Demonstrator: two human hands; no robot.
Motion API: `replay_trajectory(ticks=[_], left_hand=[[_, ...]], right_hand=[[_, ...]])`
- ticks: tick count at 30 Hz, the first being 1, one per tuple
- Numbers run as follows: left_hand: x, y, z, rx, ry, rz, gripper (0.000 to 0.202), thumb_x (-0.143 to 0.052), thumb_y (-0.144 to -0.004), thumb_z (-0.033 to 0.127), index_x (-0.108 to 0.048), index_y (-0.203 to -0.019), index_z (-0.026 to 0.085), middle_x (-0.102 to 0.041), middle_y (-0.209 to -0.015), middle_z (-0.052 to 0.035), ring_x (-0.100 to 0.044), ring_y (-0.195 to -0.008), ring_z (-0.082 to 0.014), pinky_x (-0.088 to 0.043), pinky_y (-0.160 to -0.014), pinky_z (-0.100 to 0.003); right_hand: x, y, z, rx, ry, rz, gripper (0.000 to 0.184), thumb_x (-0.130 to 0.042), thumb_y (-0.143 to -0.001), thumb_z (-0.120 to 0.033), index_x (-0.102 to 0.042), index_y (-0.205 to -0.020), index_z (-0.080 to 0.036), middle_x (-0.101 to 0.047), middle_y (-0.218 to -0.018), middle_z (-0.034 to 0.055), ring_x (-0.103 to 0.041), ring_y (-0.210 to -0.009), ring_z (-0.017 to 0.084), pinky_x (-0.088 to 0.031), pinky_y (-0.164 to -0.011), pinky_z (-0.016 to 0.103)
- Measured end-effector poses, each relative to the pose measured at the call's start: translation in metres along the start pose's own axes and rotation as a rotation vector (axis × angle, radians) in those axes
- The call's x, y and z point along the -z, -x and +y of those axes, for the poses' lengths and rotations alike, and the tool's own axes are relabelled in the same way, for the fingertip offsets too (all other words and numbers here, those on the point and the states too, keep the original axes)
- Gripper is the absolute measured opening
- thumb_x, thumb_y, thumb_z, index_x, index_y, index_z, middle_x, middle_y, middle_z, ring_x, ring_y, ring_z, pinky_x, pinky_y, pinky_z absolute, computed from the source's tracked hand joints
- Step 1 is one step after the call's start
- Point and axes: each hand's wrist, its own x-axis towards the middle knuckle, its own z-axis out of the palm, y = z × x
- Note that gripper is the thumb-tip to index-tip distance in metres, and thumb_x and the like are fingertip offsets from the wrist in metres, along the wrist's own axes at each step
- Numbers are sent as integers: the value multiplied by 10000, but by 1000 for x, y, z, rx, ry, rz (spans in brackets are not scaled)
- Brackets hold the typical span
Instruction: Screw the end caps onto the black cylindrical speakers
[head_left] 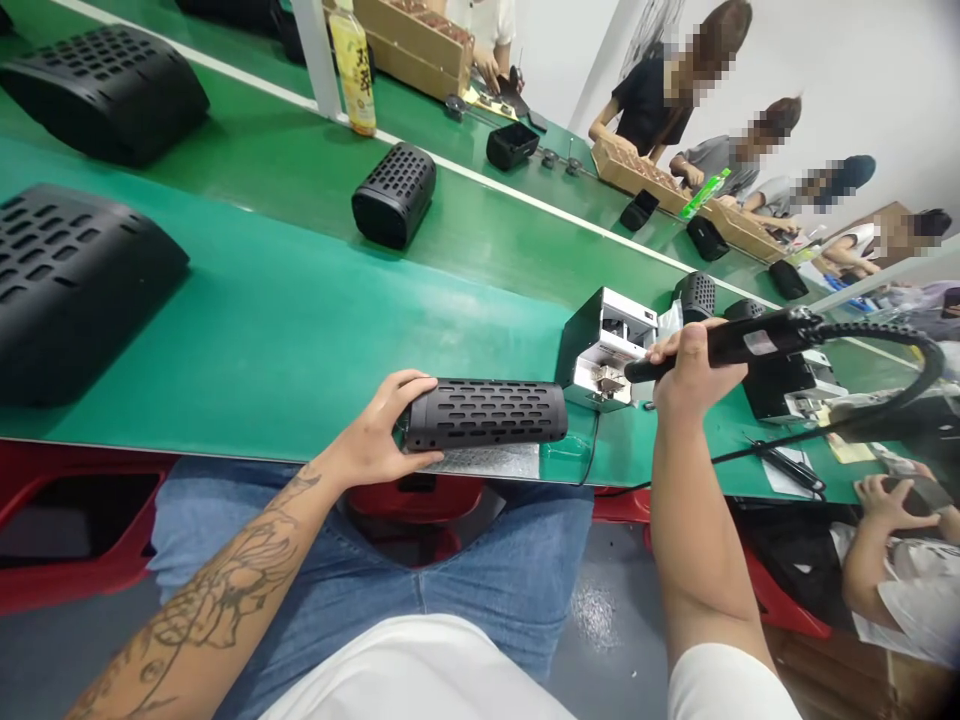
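Just below the frame's centre I see the left hand (386, 430), fingers and thumb clamped on one end of a black perforated housing (487, 411) at the green table's (300, 330) near edge; right of centre, the right hand (697, 370) wraps round a black corded tool (757, 338), its tip by a small machine (588, 345).

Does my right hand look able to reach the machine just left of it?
Likely yes: the machine stands close by your right hand, nothing visibly blocking, though the black tool it grips may need setting down.
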Motion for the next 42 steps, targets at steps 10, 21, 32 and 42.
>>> replay_trajectory(ticks=[10,21,32,42], left_hand=[[-4,0,-1,-64,1,55,997,-1021,-888,421,-522,-1736,259,-578,-1665,-221,-664,-1545,-455,-608,-1310,-673],[-9,-2,-3,-21,76,13,1016,-980,-927,483,-462,-1767,244,-518,-1750,-222,-582,-1641,-439,-559,-1368,-627],[-10,-1,2,-1,134,14,1041,-1010,-889,352,-478,-1783,320,-541,-1760,-166,-632,-1617,-404,-577,-1376,-563],[-11,-4,4,-18,204,26,1038,-1045,-864,389,-530,-1760,292,-599,-1693,-167,-691,-1539,-381,-611,-1337,-517]], right_hand=[[7,14,12,-50,4,-41,547,-987,-842,-683,-646,-939,-267,-591,-556,-125,-571,-414,134,-556,-474,321],[9,36,-18,-147,-47,-102,548,-1024,-825,-646,-650,-935,-261,-592,-565,-123,-571,-427,119,-574,-498,295],[-77,121,-89,-153,-440,-486,521,-951,-911,-737,-707,-1011,-288,-632,-595,-107,-575,-403,120,-589,-481,275],[-86,124,-82,-246,-381,-615,536,-995,-887,-653,-606,-881,-284,-591,-545,-127,-529,-371,107,-567,-460,268]])
